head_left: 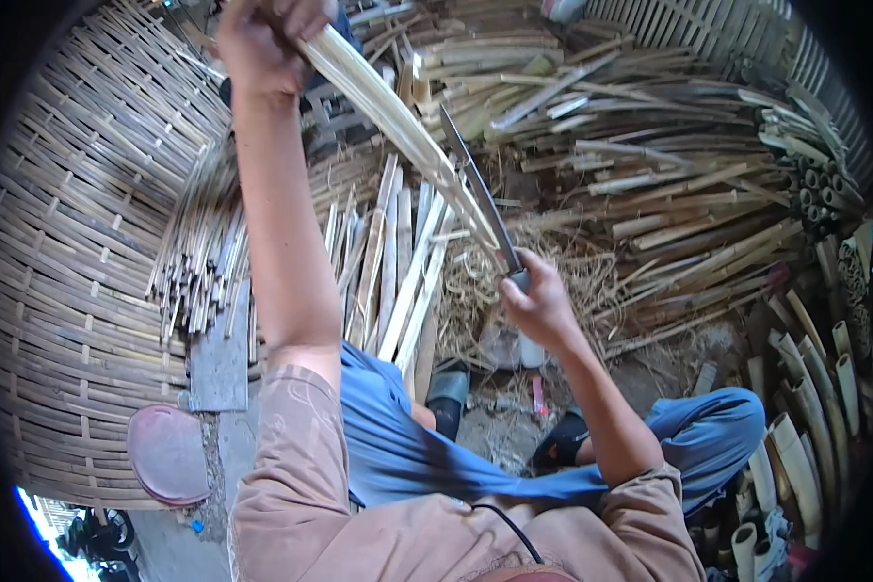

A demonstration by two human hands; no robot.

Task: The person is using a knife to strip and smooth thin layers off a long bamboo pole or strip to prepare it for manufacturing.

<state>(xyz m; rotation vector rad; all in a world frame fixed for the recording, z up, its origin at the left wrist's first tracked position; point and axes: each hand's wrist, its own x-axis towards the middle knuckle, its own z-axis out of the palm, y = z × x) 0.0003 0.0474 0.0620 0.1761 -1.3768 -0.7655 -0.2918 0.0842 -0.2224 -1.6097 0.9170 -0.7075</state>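
Observation:
My left hand (pixel 262 53), arm stretched far out at the upper left, is closed round the upper end of a long pale split-bamboo piece (pixel 378 105). The piece slants down to the right toward my lap. At its lower end my right hand (pixel 543 303) grips a long dark-bladed knife (pixel 480 189) by the handle. The blade points up and away, alongside the lower part of the bamboo; thin slivers stand off there. Whether the edge is inside the bamboo I cannot tell.
A woven bamboo wall (pixel 78 291) curves along the left, with thin sticks (pixel 209 242) leaning nearby. Split bamboo (pixel 689 184) lies piled beyond and right. Curly shavings (pixel 475 301) cover the ground ahead. Hollow bamboo tubes (pixel 795 456) stand at right; a pinkish round-ended object (pixel 168 454) is at left.

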